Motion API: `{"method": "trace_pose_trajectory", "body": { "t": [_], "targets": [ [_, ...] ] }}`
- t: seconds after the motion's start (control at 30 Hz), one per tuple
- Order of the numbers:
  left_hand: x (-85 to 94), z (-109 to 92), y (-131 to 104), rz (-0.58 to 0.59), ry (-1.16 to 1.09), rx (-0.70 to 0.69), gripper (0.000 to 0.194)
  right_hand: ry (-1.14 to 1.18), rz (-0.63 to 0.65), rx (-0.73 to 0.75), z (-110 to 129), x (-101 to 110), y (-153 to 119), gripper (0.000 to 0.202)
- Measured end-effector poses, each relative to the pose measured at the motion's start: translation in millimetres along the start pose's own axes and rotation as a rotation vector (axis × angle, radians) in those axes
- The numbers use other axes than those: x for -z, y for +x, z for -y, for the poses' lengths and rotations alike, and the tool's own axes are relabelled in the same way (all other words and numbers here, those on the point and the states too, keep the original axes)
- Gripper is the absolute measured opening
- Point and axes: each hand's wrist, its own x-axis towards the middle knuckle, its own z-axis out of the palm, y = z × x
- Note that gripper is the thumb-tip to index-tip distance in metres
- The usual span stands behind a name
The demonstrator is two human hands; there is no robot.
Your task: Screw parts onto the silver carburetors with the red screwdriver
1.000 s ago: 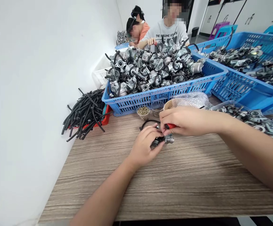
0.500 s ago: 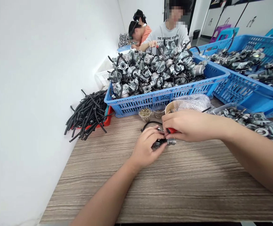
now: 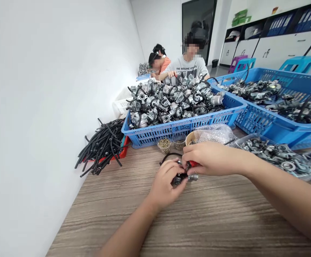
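A small metal carburetor (image 3: 192, 177) with a black hose (image 3: 168, 156) curving behind it lies on the wooden table. My left hand (image 3: 166, 182) is closed around its left side, and the fingers cover much of the body. Over the top of the carburetor, my right hand (image 3: 211, 159) has its fingertips bent down close to the left ones. A red-handled screwdriver (image 3: 194, 163) is in this hand; its handle shows under the fingers, and a thin dark shaft appears to stick out behind the hand. What the right fingertips touch is hidden.
Behind the hands stand a cup of brass screws (image 3: 164, 144), another small cup (image 3: 179, 141) and bubble wrap (image 3: 214, 134). A blue crate (image 3: 155, 137) heaped with carburetors is beyond. Black hoses (image 3: 102, 146) fill a red tray at left; a clear tray of metal parts (image 3: 276, 153) lies right. Co-workers sit opposite.
The camera view has tilted up, so everything sits lower in the picture. Both hands keep nearly the same hold on the carburetor and the screwdriver.
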Motion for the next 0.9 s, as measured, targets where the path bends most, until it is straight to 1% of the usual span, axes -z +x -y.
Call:
{"method": "trace_pose_trajectory", "body": {
  "t": [0.13,0.23,0.4,0.5,0.63,0.8,0.9],
  "targets": [
    [-0.4,-0.3,-0.9,-0.005,-0.007,-0.006,0.019,0.065,0.022,0.000,-2.2,2.5,-1.1,0.008],
    [-1.0,-0.2,-1.1,-0.011,-0.011,-0.010,0.020,0.066,0.043,-0.023,-0.5,3.5,-0.1,0.005],
    [-1.0,-1.2,-1.1,-0.013,-0.010,-0.005,0.023,0.010,0.037,0.005,4.0,2.6,2.9,0.013],
    [-1.3,-1.8,-1.5,-0.011,-0.007,0.005,0.020,0.008,0.032,-0.002,5.5,1.7,3.7,0.011],
    [-2.2,-1.6,-2.6,-0.010,0.001,0.000,0.019,0.037,0.043,-0.035,6.2,-1.8,5.1,0.008],
    [-3.8,0.4,-4.7,0.003,-0.001,0.007,0.017,0.049,0.037,-0.070,6.5,-9.7,8.5,0.012],
    [-5.0,2.1,-6.3,0.003,-0.003,0.016,0.018,0.051,0.032,-0.077,5.8,-10.8,7.4,0.012]
  ]
}}
